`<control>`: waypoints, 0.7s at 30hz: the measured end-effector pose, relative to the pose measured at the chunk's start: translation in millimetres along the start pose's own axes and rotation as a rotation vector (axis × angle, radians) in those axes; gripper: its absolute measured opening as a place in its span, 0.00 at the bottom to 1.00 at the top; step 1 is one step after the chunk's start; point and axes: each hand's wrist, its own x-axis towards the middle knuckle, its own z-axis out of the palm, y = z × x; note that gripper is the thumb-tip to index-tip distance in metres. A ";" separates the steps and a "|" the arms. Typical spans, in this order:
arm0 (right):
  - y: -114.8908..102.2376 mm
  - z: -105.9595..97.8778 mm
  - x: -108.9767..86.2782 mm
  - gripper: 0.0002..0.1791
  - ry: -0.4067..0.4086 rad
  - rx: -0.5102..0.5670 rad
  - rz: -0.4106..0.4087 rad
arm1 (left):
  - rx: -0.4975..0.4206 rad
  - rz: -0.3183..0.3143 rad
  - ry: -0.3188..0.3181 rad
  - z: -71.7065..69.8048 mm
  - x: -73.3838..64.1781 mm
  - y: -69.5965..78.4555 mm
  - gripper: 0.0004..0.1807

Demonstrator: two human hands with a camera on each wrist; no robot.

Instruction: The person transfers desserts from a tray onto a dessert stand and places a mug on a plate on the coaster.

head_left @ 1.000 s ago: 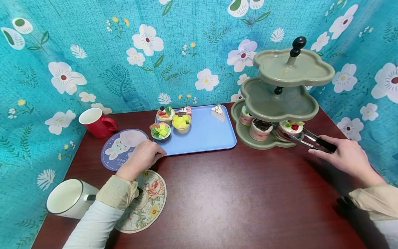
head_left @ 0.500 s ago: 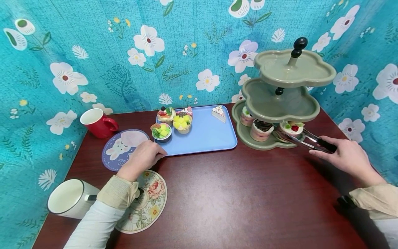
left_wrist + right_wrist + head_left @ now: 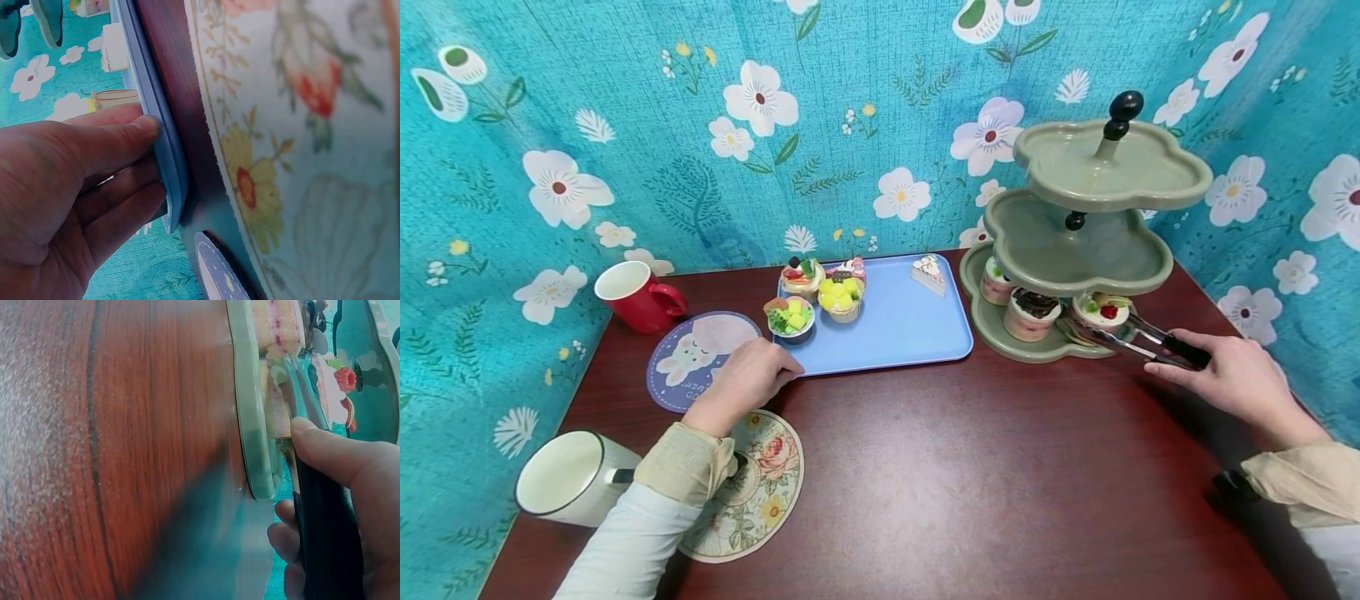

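Note:
In the head view my right hand [image 3: 1236, 375] grips black-handled metal tongs [image 3: 1157, 337]. Their tips lie around a fruit-topped cake cup [image 3: 1099, 312] with a raspberry, on the bottom tier of a green tiered stand [image 3: 1033, 354]. The right wrist view has the thumb on the black handle [image 3: 325, 531] and the metal tips against the cake [image 3: 275, 406]. My left hand [image 3: 748, 379] pinches the near left corner of a blue tray [image 3: 902, 333]. Up close, the thumb lies on the tray's rim [image 3: 164, 144] and the fingers curl beneath it.
Several small cakes [image 3: 841, 298] and a cake slice [image 3: 929, 273] sit on the tray. A chocolate-topped cup [image 3: 1032, 315] stands beside the tonged one, under the middle tier [image 3: 1090, 258]. At left are a red mug [image 3: 640, 298], a white mug [image 3: 568, 479] and two round mats [image 3: 771, 479].
Between the tongs, the fruit-topped cake cup has shifted very slightly left and lower. My left hand and the tray stay in place.

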 end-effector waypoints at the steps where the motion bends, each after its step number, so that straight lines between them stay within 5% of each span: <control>1: 0.6 0.4 0.3 0.40 -0.005 0.000 0.000 | 0.000 0.000 -0.001 0.1 0.0 -0.1 0.08; 21: 4.4 2.9 0.6 0.35 -0.041 0.042 -0.015 | 0.013 0.041 0.032 2.9 0.6 -2.0 0.12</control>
